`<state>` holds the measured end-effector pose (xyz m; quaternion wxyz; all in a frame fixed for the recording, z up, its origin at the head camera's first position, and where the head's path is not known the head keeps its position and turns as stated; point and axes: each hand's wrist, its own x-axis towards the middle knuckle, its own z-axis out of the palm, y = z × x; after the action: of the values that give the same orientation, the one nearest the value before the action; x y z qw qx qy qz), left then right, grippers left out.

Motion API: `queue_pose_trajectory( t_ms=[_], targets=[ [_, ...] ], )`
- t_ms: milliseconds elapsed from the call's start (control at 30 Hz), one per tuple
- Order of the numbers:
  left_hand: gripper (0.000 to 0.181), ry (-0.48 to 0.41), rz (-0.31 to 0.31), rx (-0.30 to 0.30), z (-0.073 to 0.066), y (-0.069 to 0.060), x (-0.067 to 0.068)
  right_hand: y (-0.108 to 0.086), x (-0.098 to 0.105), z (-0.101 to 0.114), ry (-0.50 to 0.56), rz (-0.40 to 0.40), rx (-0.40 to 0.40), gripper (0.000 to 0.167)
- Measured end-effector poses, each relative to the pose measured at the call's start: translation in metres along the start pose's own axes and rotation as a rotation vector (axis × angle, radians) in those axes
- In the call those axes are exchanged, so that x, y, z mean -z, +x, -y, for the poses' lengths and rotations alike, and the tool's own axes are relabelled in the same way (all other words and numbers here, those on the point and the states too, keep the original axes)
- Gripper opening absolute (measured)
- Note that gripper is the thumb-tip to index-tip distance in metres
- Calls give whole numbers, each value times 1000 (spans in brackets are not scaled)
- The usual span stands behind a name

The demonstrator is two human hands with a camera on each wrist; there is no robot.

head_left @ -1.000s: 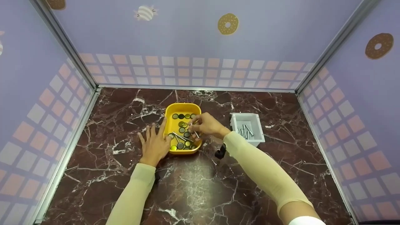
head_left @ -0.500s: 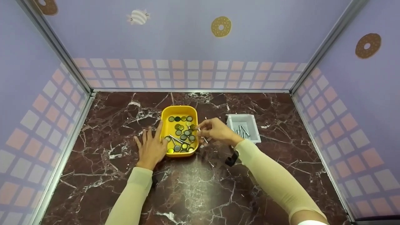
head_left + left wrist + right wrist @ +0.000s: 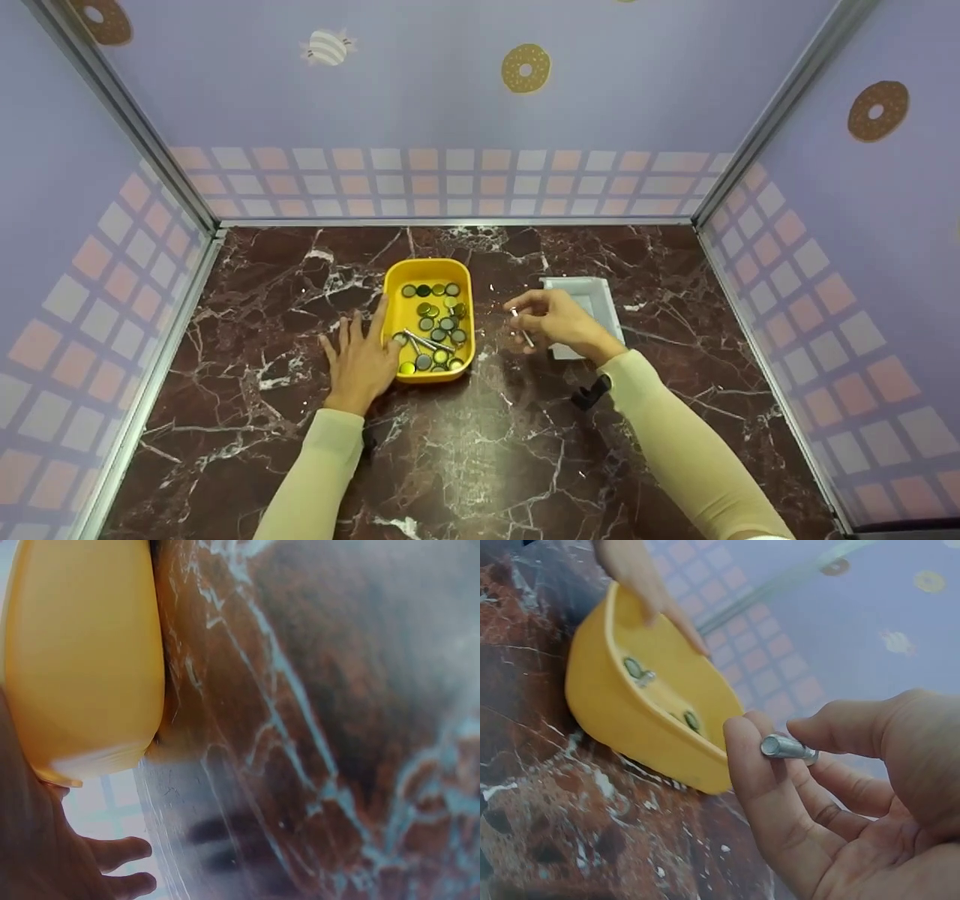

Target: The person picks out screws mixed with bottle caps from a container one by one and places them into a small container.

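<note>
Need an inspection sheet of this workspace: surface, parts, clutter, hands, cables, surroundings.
Surface: dark red marbled tabletop, pale veins, glossy.
Job's things: yellow tray holding round caps and slim metal pieces; pale grey bin to its right, interior partly hidden by the right hand.
Clutter: small pale specks on the tabletop; debris or pattern, can't tell.
Hands: left hand spread, touching the tray's left side; right hand pinches a metal pin.
Cables: nothing seen.
Surroundings: lilac walls with doughnut and square prints, metal corner strips.
</note>
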<state>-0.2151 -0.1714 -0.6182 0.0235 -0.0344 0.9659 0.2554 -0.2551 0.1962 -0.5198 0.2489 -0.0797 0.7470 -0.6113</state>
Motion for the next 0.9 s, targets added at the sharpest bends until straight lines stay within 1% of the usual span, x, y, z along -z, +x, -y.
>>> queue_pose_trajectory(
  t_ms=[200,400,533,733,900],
  targets=[
    [84,4,7,7,0,-1,0,-18,21,-7,44,-83,-20,38],
    [83,7,6,3,0,2,0,-26,39,-17,66,-164,-15,44],
    [84,1,2,0,0,1,0,-29,46,-23,64,-236,-20,47],
    [84,2,5,7,-1,-1,1,-31,51,-32,102,-324,-9,51],
    [83,-2,2,6,-1,-2,1,-31,55,-38,79,-409,15,51]
  ],
)
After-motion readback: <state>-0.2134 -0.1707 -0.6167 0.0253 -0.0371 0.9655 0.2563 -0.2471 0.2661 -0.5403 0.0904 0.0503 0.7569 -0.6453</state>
